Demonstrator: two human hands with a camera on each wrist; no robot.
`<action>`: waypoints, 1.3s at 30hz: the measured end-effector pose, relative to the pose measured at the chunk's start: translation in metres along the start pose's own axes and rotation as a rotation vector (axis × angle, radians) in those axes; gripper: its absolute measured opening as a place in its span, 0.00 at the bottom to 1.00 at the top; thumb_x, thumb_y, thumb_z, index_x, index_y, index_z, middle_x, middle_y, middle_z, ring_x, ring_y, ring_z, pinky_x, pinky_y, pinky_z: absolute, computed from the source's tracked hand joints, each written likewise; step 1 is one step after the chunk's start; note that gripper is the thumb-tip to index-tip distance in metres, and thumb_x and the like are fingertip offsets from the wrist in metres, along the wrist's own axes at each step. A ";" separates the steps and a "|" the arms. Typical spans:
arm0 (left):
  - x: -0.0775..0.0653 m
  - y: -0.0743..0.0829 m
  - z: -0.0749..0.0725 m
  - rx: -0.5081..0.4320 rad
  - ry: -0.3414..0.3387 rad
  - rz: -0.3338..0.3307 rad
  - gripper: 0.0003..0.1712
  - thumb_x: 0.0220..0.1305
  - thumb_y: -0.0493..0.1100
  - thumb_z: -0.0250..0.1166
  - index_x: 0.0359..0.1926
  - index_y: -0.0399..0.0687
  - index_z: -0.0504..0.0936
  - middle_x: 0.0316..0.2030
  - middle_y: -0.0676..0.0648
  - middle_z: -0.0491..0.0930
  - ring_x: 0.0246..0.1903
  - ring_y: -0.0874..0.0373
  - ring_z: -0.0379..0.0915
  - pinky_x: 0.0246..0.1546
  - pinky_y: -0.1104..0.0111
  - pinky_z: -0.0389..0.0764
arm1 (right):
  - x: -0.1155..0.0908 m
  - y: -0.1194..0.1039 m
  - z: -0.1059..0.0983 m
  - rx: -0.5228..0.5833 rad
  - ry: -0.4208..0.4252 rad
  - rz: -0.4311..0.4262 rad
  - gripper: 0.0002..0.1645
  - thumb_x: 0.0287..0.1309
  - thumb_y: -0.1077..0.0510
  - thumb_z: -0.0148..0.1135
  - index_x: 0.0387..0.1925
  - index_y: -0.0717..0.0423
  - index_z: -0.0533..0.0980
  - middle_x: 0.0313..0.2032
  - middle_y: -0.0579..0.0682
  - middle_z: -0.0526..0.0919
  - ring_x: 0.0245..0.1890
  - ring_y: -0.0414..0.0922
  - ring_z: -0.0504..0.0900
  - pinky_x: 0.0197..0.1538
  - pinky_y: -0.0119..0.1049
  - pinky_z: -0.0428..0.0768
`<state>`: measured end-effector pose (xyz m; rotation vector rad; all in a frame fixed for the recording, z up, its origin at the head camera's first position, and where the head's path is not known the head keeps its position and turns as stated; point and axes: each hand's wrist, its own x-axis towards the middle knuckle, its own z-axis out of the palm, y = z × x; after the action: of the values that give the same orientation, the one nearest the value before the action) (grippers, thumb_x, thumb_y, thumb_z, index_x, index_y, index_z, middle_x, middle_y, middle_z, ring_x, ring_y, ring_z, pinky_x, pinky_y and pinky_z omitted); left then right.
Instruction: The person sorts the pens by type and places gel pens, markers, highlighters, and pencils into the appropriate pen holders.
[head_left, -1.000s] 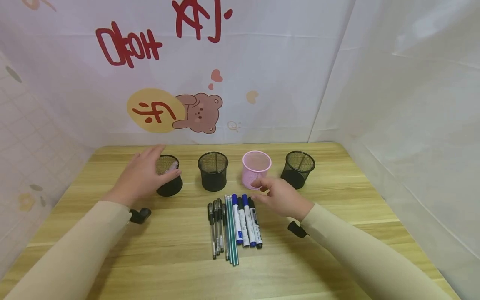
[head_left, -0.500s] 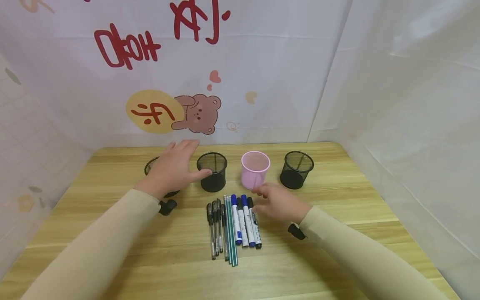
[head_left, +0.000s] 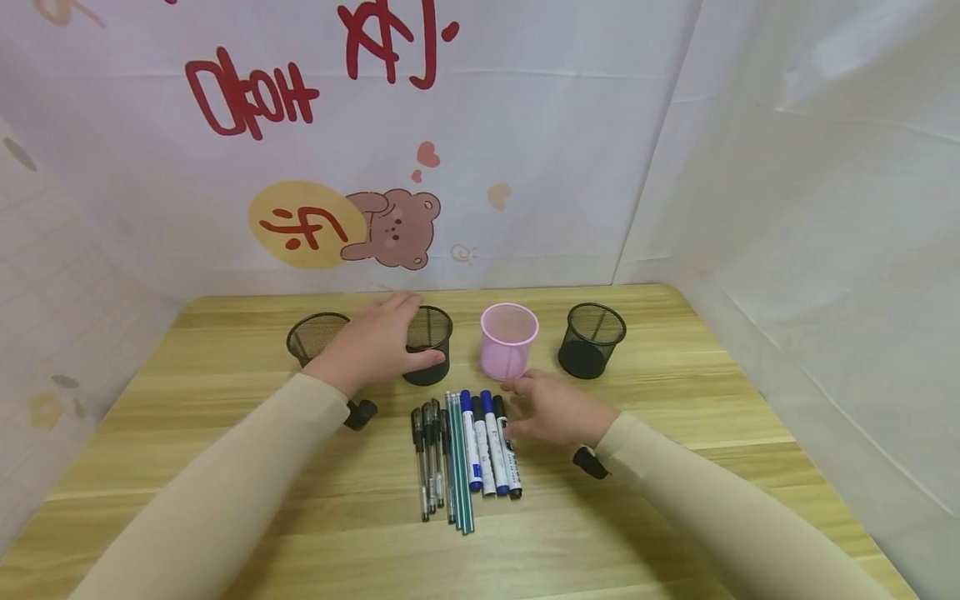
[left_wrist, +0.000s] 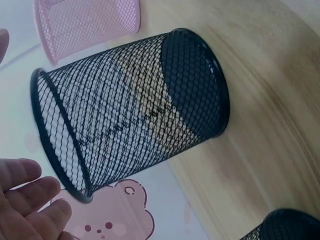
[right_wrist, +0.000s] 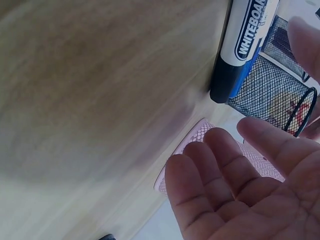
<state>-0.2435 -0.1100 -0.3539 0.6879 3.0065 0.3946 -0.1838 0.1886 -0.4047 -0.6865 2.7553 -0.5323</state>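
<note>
My left hand (head_left: 378, 346) is spread beside the second black mesh pen cup (left_wrist: 130, 100), its thumb in front of the cup and its fingers near the rim. In the left wrist view the fingertips (left_wrist: 45, 195) show close to that rim; contact cannot be made out. My right hand (head_left: 558, 408) hovers with loosely bent fingers by the whiteboard markers (head_left: 510, 462), below the pink mesh cup (head_left: 508, 358). Nothing is between its fingers in the right wrist view, where a black-capped whiteboard marker (right_wrist: 239, 50) lies near the thumb.
Another black mesh cup (head_left: 311, 335) stands at the left, partly behind my left hand, and one more black cup (head_left: 588, 354) at the right. Several black-capped pens (head_left: 429, 458) and teal striped pencils (head_left: 459, 475) lie beside the markers on the wooden table (head_left: 360, 517).
My left hand has moved right, from the leftmost black cup to the second one, and the leftmost cup now shows more. My right hand has barely moved. The pens and markers lie unchanged.
</note>
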 end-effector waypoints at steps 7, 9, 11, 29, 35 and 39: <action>0.004 0.000 0.006 -0.038 -0.033 -0.005 0.67 0.59 0.83 0.61 0.84 0.44 0.53 0.83 0.43 0.53 0.82 0.44 0.51 0.77 0.42 0.63 | 0.003 0.001 0.003 -0.009 -0.041 0.009 0.53 0.52 0.40 0.81 0.74 0.55 0.71 0.71 0.57 0.76 0.70 0.57 0.76 0.73 0.57 0.74; 0.005 -0.002 0.009 -0.044 -0.034 -0.002 0.67 0.60 0.82 0.61 0.83 0.42 0.53 0.83 0.42 0.53 0.82 0.44 0.51 0.79 0.45 0.61 | 0.005 0.002 0.004 -0.007 -0.050 0.004 0.54 0.51 0.40 0.82 0.75 0.56 0.71 0.71 0.58 0.76 0.71 0.57 0.75 0.74 0.57 0.73; 0.006 -0.003 0.012 -0.063 -0.035 -0.006 0.67 0.61 0.80 0.62 0.83 0.40 0.53 0.83 0.40 0.53 0.82 0.42 0.51 0.80 0.46 0.59 | 0.007 0.002 0.005 -0.009 -0.060 -0.001 0.55 0.51 0.39 0.82 0.75 0.56 0.70 0.71 0.59 0.75 0.71 0.57 0.75 0.74 0.56 0.73; 0.009 -0.015 0.038 -0.162 0.009 -0.079 0.73 0.56 0.90 0.53 0.85 0.45 0.48 0.84 0.40 0.49 0.83 0.40 0.47 0.80 0.41 0.54 | 0.016 0.006 0.005 0.018 -0.141 0.008 0.60 0.46 0.38 0.84 0.76 0.56 0.69 0.63 0.58 0.80 0.61 0.52 0.81 0.68 0.53 0.79; 0.009 -0.016 0.040 -0.173 0.006 -0.086 0.69 0.60 0.85 0.56 0.85 0.45 0.47 0.84 0.40 0.48 0.83 0.40 0.46 0.81 0.41 0.54 | 0.015 0.006 0.003 0.058 -0.145 0.012 0.57 0.45 0.40 0.85 0.73 0.56 0.71 0.62 0.56 0.82 0.60 0.52 0.81 0.68 0.53 0.79; 0.010 -0.017 0.040 -0.176 0.012 -0.085 0.68 0.61 0.84 0.57 0.85 0.45 0.47 0.84 0.40 0.49 0.83 0.39 0.46 0.81 0.41 0.54 | 0.014 0.008 0.003 0.091 -0.139 0.010 0.55 0.43 0.43 0.87 0.70 0.58 0.73 0.59 0.56 0.83 0.59 0.53 0.81 0.68 0.54 0.79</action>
<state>-0.2562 -0.1107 -0.3971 0.5441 2.9519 0.6509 -0.1981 0.1876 -0.4129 -0.6616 2.5875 -0.5808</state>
